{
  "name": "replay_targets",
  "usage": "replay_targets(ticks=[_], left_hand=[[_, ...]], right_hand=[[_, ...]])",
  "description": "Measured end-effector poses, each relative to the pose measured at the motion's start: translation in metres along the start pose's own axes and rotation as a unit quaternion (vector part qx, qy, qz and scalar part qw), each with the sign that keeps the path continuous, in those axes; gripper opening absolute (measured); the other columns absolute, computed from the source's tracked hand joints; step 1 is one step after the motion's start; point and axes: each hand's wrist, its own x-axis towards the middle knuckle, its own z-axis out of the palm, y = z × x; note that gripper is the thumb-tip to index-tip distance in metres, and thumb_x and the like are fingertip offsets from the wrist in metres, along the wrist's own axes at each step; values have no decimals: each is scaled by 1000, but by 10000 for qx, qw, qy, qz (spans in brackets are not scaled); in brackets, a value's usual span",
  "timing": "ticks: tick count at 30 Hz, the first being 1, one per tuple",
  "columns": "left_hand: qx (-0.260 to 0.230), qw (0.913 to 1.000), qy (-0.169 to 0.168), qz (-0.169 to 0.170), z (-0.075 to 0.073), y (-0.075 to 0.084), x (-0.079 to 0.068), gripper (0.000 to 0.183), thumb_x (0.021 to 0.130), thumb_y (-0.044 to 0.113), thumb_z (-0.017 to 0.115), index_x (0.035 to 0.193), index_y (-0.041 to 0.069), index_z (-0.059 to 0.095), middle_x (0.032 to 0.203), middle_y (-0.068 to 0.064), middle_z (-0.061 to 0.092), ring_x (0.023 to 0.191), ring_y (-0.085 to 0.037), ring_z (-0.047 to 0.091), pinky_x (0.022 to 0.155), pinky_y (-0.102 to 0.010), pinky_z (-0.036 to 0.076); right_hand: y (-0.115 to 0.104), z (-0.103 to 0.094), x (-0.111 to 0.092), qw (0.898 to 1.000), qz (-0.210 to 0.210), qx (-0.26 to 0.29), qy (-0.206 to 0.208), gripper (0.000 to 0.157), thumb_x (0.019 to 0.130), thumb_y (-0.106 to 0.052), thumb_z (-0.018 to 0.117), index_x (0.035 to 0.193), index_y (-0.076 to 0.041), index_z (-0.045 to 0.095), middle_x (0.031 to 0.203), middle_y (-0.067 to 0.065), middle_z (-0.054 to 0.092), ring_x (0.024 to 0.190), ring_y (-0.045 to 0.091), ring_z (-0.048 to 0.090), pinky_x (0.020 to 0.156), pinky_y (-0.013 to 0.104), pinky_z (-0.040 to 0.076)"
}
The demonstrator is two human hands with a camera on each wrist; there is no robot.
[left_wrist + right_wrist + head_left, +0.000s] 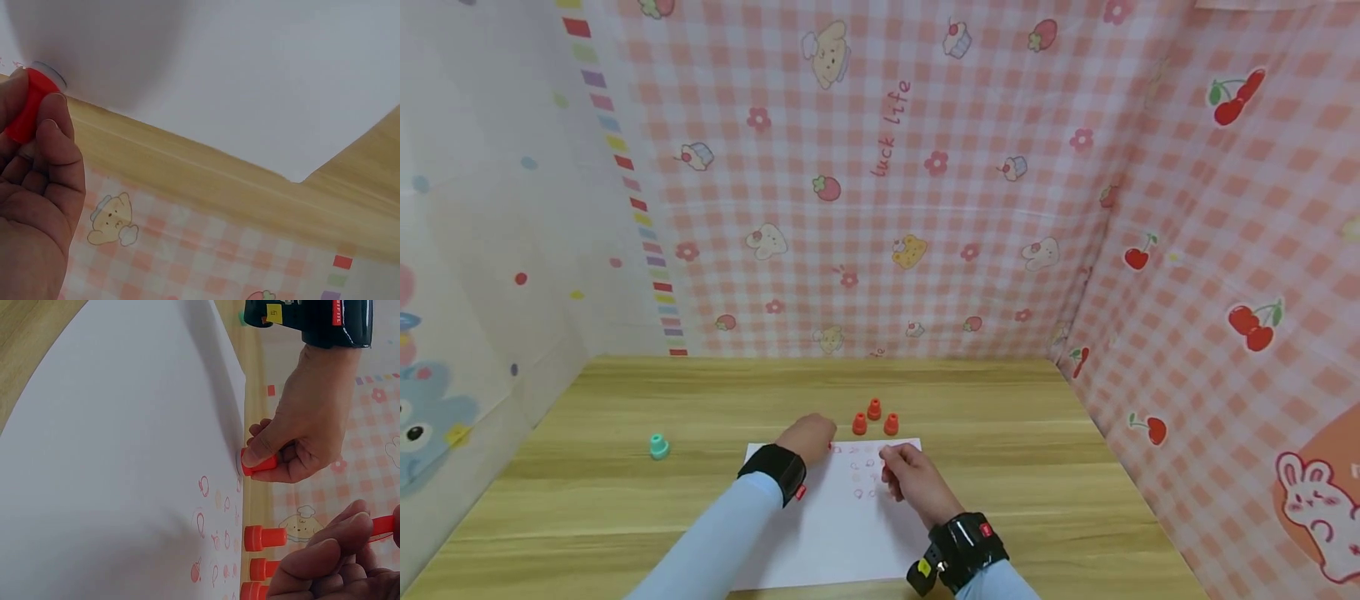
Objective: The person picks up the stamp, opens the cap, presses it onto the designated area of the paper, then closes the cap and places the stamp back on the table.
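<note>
My left hand [808, 437] pinches a red stamp [37, 103] between thumb and fingers, close to the far edge of a white sheet of paper [827, 542]. The stamp's pale round end faces the paper in the left wrist view. Over the right part of the sheet is my right hand [917, 479], its fingers bent around a small red cap [382, 526], mostly hidden by the fingers. Rows of small red and pink prints [204, 486] mark the paper between the hands.
Just beyond the sheet, three red stamps [874, 410] stand upright in a cluster. A teal stamp [658, 447] stands alone to the left on the wood-grain table [595, 508]. Patterned cloth [880, 225] hangs behind the table and along both sides.
</note>
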Motion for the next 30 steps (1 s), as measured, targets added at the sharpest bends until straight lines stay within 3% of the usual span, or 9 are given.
replay_targets(ticks=[20,30], left_hand=[[40,9985,-523,-166,-6,6,4,5,93,1,65,89,2,67,82,-10,65,80,-26,63,84,-40,53],[53,9973,-702,-231,-14,2,6,3,93,3,65,94,2,69,86,-10,66,80,-24,61,86,-39,52]], right_hand=[[3,0,-1,10000,51,-53,-38,39,104,-37,52,117,0,53,87,6,54,76,20,50,69,29,42],[3,-2,1,10000,8,-71,-70,43,105,-36,50,122,3,52,87,6,53,76,20,50,68,28,41]])
